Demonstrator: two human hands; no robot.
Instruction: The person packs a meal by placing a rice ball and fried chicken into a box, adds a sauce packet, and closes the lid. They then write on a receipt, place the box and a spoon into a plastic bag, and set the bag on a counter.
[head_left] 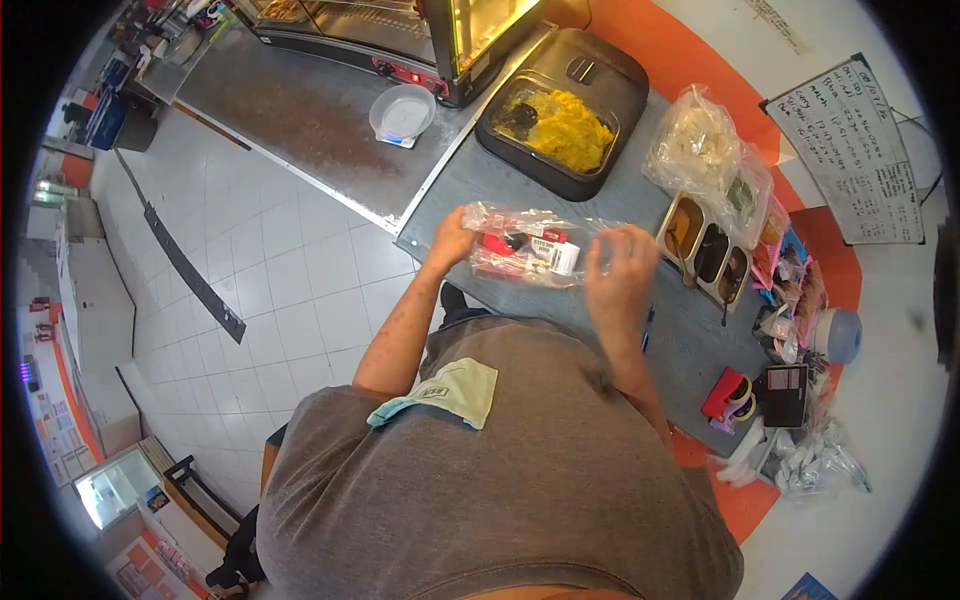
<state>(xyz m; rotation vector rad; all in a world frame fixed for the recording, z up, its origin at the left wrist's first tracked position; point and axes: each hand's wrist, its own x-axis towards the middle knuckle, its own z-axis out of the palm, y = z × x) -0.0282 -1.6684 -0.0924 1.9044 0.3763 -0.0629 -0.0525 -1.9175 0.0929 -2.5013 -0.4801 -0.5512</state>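
A clear plastic packet (525,246) with red printing and a white barcode label is held up over the near edge of the grey worktop. My left hand (455,240) is closed on its left end. At the other end, my right hand (622,275) is somewhat blurred, its fingers bent against the crinkled plastic. What is inside the packet is hard to make out through the wrinkles. Beyond it sits a black square pan (500,165) holding yellow food (565,130) and a dark utensil.
Metal containers (683,228) with sauces and spoons stand right, beside clear bags (700,140). Tape rolls (740,395) and a black box (785,395) lie nearer me. A plastic tub (403,112) sits by the lit display warmer (400,50). A written whiteboard (850,150) hangs on the wall.
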